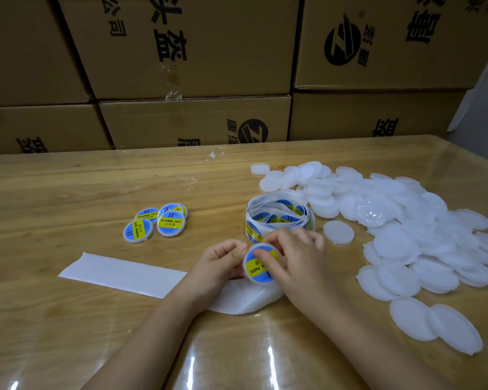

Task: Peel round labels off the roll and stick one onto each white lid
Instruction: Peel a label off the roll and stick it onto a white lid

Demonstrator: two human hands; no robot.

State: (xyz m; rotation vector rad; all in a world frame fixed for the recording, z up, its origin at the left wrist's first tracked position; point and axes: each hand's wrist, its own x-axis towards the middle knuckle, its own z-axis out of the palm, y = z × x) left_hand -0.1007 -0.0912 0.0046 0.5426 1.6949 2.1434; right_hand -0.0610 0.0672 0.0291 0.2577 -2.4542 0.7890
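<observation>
Contact is two-handed. The left hand (223,260) has its fingers curled and grips the left edge of one white lid (246,268). The right hand (296,257) holds the same lid from the right, its fingers curled over the far edge and its thumb pressed flat on the blue-and-yellow round label (256,267) that covers the lid's face. Both hands are therefore closed on this one lid, with the knuckles close together. The lid is tilted towards the viewer, above the near middle of the wooden tabletop (68,192).

A white backing strip (124,274) lies flat on the tabletop, running from the left to beneath both hands. The label roll (276,218) stands loosely coiled just beyond the hands. Four labelled lids (169,224) lie in a small cluster well to the left of the roll, some overlapping. A heap of plain white lids (400,229) fills the right side, with one separate lid (338,232) between the heap and the roll. Printed cardboard cartons (195,52) are stacked behind the tabletop.
</observation>
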